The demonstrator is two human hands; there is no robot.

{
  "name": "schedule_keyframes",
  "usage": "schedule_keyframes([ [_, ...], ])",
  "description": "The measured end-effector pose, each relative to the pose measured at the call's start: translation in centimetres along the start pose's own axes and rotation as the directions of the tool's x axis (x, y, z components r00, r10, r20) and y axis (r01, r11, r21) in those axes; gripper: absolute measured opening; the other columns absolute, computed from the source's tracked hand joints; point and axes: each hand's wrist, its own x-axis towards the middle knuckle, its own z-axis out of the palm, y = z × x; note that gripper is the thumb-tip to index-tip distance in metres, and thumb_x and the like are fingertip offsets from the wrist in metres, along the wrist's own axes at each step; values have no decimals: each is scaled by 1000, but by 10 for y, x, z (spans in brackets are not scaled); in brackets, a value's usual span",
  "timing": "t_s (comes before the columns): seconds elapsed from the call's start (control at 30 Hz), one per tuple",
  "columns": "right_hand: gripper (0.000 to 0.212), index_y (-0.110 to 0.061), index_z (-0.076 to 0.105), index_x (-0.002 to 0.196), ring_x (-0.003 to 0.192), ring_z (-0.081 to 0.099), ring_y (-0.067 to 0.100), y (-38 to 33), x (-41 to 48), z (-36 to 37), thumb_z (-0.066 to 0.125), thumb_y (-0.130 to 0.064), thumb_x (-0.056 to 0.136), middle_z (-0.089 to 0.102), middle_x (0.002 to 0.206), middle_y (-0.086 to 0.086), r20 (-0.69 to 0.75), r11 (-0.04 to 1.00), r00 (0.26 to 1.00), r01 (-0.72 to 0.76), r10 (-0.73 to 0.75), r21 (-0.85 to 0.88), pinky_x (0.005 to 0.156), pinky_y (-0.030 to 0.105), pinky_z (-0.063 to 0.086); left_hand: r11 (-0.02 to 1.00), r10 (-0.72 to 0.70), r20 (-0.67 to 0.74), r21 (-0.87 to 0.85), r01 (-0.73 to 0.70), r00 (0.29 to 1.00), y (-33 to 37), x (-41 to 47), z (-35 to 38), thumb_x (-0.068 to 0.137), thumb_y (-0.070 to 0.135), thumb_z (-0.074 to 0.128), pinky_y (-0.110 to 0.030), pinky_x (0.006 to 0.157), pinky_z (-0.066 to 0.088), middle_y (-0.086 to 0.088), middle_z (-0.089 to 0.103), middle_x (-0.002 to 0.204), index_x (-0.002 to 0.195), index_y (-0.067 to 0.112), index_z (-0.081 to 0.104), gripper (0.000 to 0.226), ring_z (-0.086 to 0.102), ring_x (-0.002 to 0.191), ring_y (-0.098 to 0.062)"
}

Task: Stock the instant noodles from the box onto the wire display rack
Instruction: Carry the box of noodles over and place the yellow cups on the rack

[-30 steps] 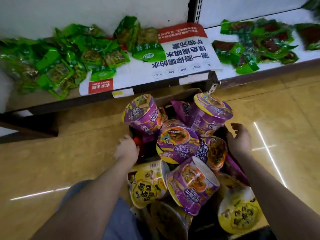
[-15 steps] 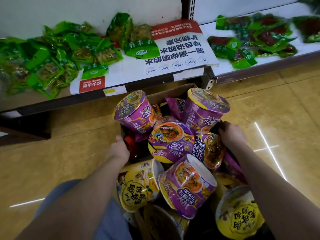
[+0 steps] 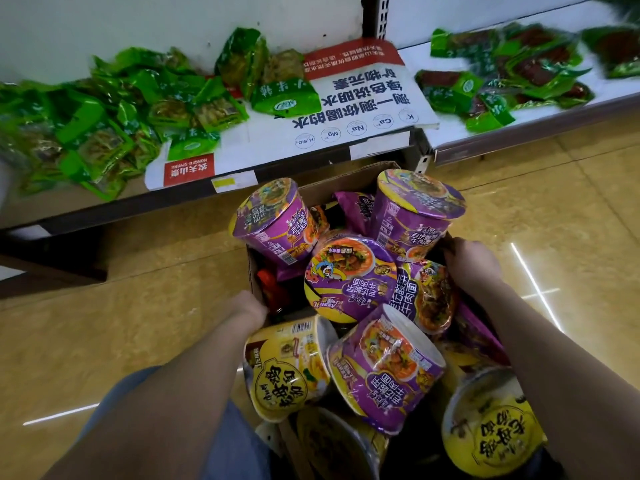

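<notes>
A brown cardboard box [image 3: 349, 183] sits in front of me, heaped with instant noodle bowls. Several are purple, such as the bowl [image 3: 349, 275] in the middle. Yellow bowls lie at the near left [image 3: 287, 368] and near right [image 3: 491, 424]. My left hand [image 3: 247, 311] grips the box's left edge, fingers curled over the rim. My right hand [image 3: 472, 263] grips the box's right edge beside a purple bowl [image 3: 415, 209]. No wire display rack is in view.
A low white store shelf [image 3: 346, 147] runs across the top, strewn with green snack packets [image 3: 104, 123]. A red and white printed card [image 3: 360, 95] lies on it. A second shelf section [image 3: 554, 123] at right holds more packets. Tan tiled floor [image 3: 121, 323] surrounds the box.
My right hand went from hovering open above the box's right side to gripping its edge. The box and bowls sit slightly lower and nearer in view than a second ago.
</notes>
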Motion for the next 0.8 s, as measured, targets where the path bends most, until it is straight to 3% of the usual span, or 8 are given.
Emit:
schedule_keyframes([
  [0.23, 30, 1, 59, 112, 96, 59, 44, -8, -47, -85, 45, -19, 95, 62, 105, 31, -74, 996, 994, -76, 78, 40, 77, 41, 48, 998, 63, -13, -8, -64, 998, 22, -45, -55, 89, 14, 59, -36, 80, 50, -16, 66, 100, 90, 3, 64, 12, 61, 95, -34],
  [0.47, 31, 2, 61, 106, 94, 60, 43, -30, -122, -255, 43, -21, 96, 63, 103, 30, -100, 982, 982, -147, 159, 117, 73, 38, 47, 972, 182, 10, 148, -182, 983, 77, -173, -196, 87, 23, 63, -30, 64, 43, -9, 62, 94, 97, 6, 63, 20, 57, 82, -26],
  [0.7, 37, 4, 60, 109, 96, 59, 42, -42, -230, -427, 42, -26, 99, 61, 105, 30, -103, 966, 972, -194, 213, 168, 71, 36, 42, 904, 255, 16, 351, -245, 967, 122, -331, -327, 88, 21, 59, -30, 72, 43, -13, 64, 116, 110, 6, 63, 27, 60, 103, -30],
  [0.8, 37, 6, 60, 107, 95, 60, 42, -41, -269, -482, 42, -25, 99, 62, 103, 30, -123, 962, 967, -196, 221, 189, 69, 35, 42, 851, 302, 47, 437, -292, 952, 136, -392, -367, 90, 22, 54, -28, 73, 45, -11, 64, 114, 112, 6, 63, 29, 61, 104, -28],
])
